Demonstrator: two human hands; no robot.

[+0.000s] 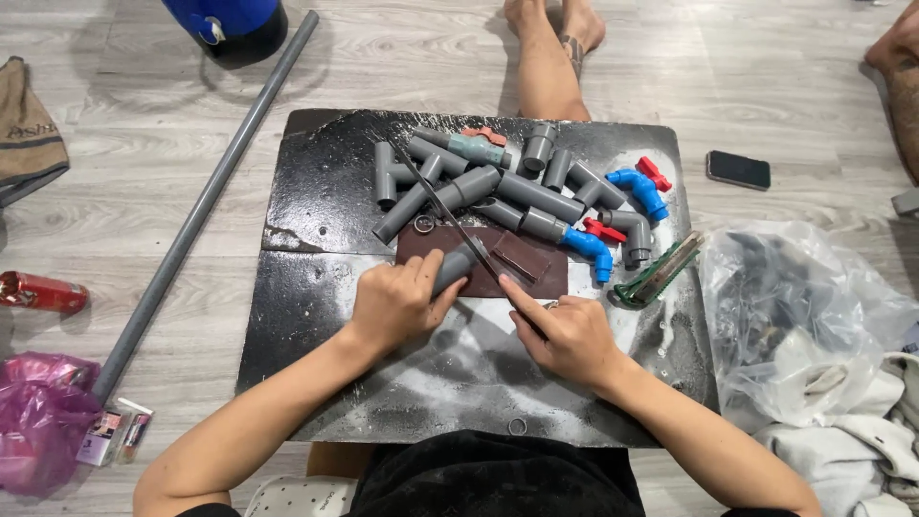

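Small packet [115, 431] beside pink bag [38, 421]

A long grey pipe [206, 206] lies diagonally on the wooden floor [785, 86], left of the black board [316, 287]. A dark phone [738, 169] lies to the right, above a clear plastic bag [795, 316]. A red can [43, 292] and pink bag [38, 416] lie far left.
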